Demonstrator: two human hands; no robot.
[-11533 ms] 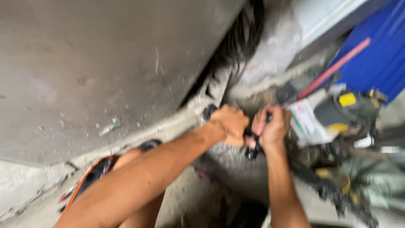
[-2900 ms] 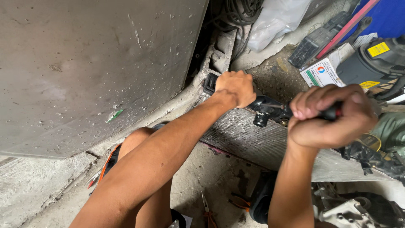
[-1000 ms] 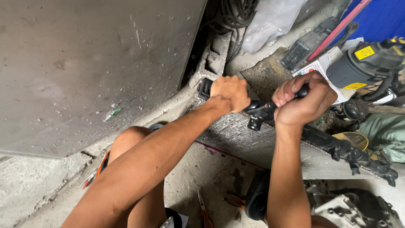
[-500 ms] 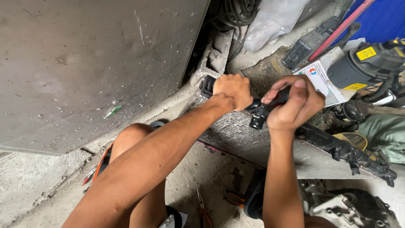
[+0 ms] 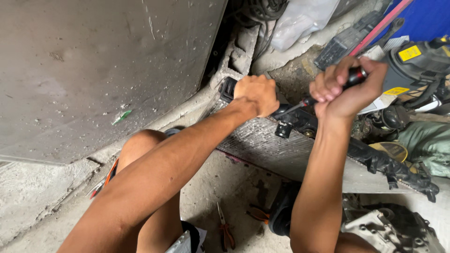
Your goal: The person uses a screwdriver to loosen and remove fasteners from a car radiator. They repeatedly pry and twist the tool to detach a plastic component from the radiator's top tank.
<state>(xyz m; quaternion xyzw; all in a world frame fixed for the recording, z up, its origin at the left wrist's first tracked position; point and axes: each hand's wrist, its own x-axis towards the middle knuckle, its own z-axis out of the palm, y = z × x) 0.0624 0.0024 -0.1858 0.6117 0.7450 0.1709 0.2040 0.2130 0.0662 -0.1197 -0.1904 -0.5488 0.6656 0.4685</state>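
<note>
Two hands busy — left hand (image 5: 255, 93) grips radiator (image 5: 281, 150), right hand (image 5: 344, 89) clasps screwdriver (image 5: 304, 102).

Hands at work on a radiator

I see the left hand (image 5: 255, 93) pressed on the black top edge of the radiator (image 5: 281, 150), while the right hand (image 5: 344, 89) grips a screwdriver (image 5: 323, 91), tip angled down to that edge. Pliers (image 5: 225, 227) lie on the concrete floor (image 5: 42, 197) below the radiator.
</note>
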